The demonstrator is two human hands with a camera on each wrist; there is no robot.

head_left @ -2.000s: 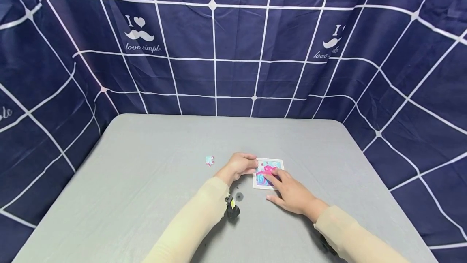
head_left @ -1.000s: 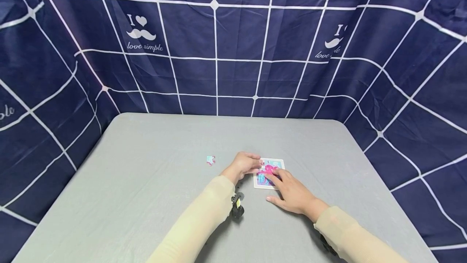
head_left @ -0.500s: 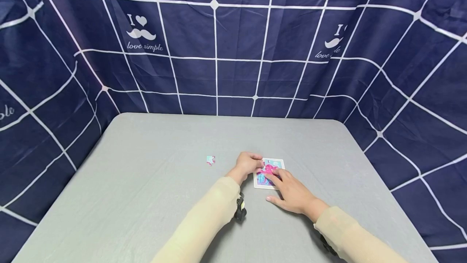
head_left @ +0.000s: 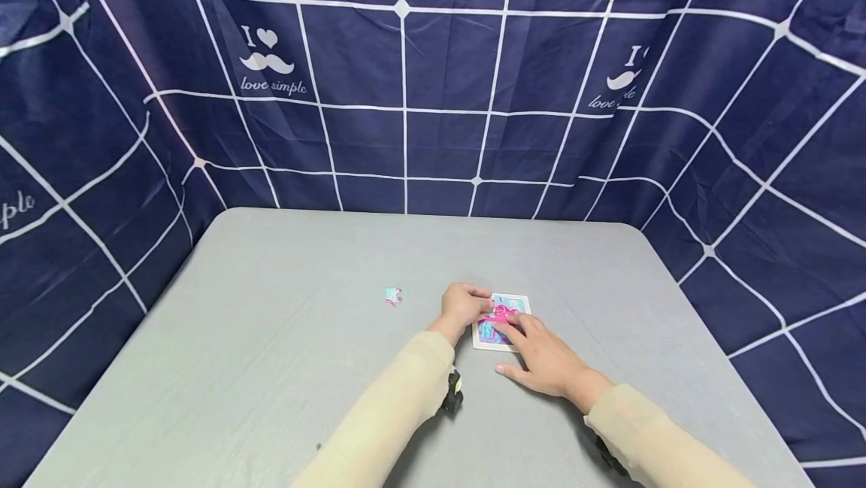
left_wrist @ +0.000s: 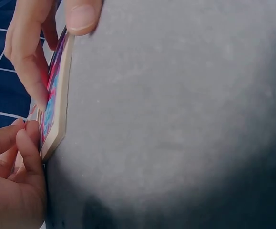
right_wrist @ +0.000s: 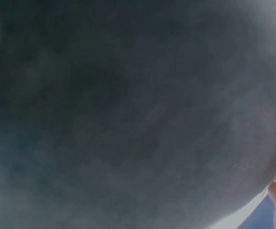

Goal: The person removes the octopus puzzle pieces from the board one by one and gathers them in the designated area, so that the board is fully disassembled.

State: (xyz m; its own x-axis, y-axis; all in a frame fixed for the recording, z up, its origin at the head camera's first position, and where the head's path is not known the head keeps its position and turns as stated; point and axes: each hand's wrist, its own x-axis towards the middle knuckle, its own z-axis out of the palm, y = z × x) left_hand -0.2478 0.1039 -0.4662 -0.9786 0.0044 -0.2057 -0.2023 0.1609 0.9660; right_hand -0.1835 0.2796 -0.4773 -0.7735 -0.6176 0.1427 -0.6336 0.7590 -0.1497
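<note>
Nearest, the right hand [head_left: 546, 359] rests loosely spread fingers on the framed puzzle [head_left: 489, 334], whose far left part the left hand [head_left: 465, 304] covers with bunched fingertips, any grip there impossible to tell, while the loose piece [head_left: 392, 295] lies well apart, leftward of both and closer to the left one.
</note>
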